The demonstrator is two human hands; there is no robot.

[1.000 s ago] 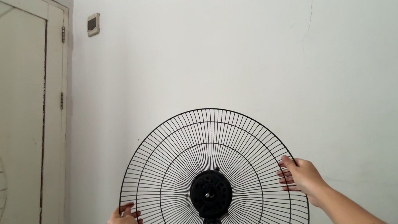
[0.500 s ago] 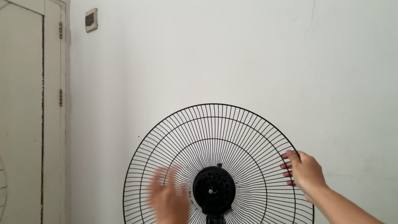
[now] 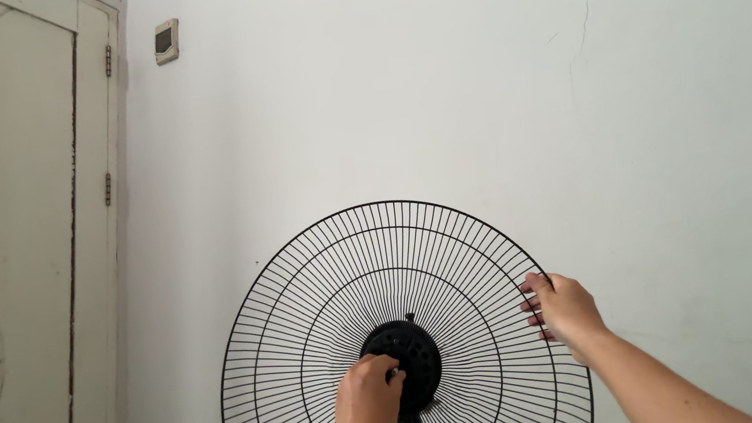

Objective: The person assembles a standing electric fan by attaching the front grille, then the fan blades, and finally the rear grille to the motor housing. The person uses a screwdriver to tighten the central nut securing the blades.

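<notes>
A round black wire fan guard (image 3: 310, 296) stands upright in front of a white wall, low in the head view. At its middle sits a black motor hub (image 3: 417, 350). My left hand (image 3: 368, 404) is on the left side of that hub, fingers curled against it. My right hand (image 3: 562, 311) grips the guard's rim on the right side, fingers hooked through the wires. The black stand below the hub is mostly hidden by my left hand and the frame's edge.
A cream panelled door (image 3: 9, 257) with hinges fills the left side. A small wall-mounted box (image 3: 167, 41) sits high beside the door frame. A thin crack (image 3: 583, 14) runs down the white wall at the upper right.
My left hand has left the guard's lower left rim and moved right, onto the central hub. The right hand has stayed on the right rim.
</notes>
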